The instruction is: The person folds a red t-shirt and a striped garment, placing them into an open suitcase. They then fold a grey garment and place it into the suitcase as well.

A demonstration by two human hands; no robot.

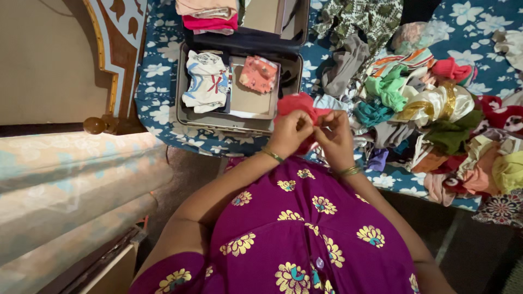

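Observation:
Both my hands are closed on a small red garment (297,103) held in front of my body, over the bed's edge. My left hand (290,133) grips its left part and my right hand (333,136) pinches its right part; the two hands nearly touch. Just beyond them lies an open grey suitcase (188,117) holding a folded white printed garment (205,80) on its left and a folded coral garment (259,73) on its right.
A large heap of mixed coloured clothes (430,109) covers the blue flowered bedsheet (155,71) to the right. Folded pink clothes (210,15) lie in the suitcase's far half. A wooden headboard (117,49) and patterned curtain (71,179) stand at the left.

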